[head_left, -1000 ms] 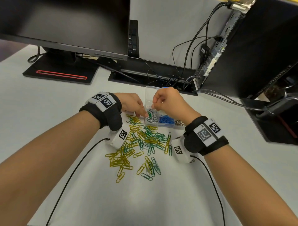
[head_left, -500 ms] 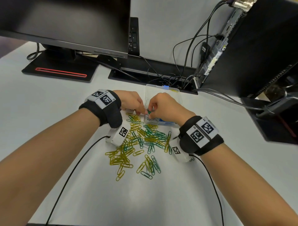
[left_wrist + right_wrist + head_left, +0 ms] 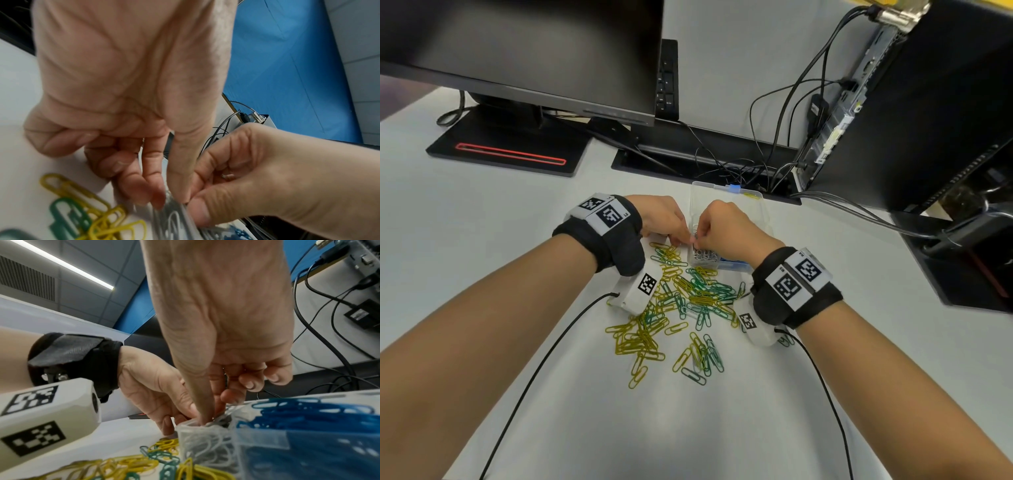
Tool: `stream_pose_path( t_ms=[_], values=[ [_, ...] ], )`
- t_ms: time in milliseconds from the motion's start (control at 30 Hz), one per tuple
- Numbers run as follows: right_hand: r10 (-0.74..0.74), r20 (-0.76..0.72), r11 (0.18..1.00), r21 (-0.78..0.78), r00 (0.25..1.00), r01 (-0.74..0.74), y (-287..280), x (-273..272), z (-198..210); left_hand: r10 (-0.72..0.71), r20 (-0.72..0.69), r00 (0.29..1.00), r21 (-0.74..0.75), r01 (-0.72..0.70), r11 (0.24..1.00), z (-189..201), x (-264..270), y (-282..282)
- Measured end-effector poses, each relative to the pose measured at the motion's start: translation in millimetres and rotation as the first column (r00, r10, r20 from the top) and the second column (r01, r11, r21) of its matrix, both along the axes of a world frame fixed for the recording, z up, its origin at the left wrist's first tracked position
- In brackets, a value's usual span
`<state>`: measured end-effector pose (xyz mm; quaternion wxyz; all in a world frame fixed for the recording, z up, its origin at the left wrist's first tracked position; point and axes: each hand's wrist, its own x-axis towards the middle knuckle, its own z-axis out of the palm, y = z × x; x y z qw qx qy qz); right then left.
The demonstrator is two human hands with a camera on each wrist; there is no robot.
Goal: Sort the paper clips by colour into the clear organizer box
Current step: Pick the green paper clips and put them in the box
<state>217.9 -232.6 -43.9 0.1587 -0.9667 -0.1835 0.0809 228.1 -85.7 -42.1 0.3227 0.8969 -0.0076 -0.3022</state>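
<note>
White desk [image 3: 482, 240] — right hand [image 3: 216, 337] pinches into white clips [image 3: 205, 449]; left hand's [image 3: 659, 216] grip unclear.

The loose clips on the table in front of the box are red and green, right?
Not quite. The loose clips on the table are yellow and green, not red; the head view shows this. They do lie in front of the clear box.

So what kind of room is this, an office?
Most likely an office or lab workstation: a white desk carries a dark monitor on its stand, a small desktop computer trailing black cables, and loose paper clips for sorting.
</note>
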Motion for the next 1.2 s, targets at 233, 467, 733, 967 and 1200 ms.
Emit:
stream_pose_path(
  t_ms=[233, 467, 733, 967, 1200],
  values=[
    [-0.024, -0.05, 0.999, 0.027, 0.998, 0.025, -2, 1, 3, 0.02, 0.0, 1.0, -0.01, -0.02, 1.0, 1, -1, -2],
    [-0.09, -0.159, 0.929, 0.343, 0.983, 0.14, -13, -6, 26, 0.057, -0.031, 0.998, -0.043, -0.058, 0.997, 4, -1, -4],
    [-0.147, -0.114, 0.919, 0.351, 0.983, 0.178, -27, -3, 30, 0.069, -0.049, 0.996, -0.049, -0.071, 0.996, 1, 1, -1],
    [-0.079, 0.026, 0.987, 0.141, 0.997, 0.075, -58, -11, 36, 0.048, -0.036, 0.998, -0.023, -0.049, 0.999, 1, 1, 1],
    [0.121, -0.144, 0.992, 0.044, 0.982, -0.116, -81, -69, 28, 0.031, -0.025, 0.999, 0.006, -0.031, 1.0, 3, 0, 1]
  ],
)
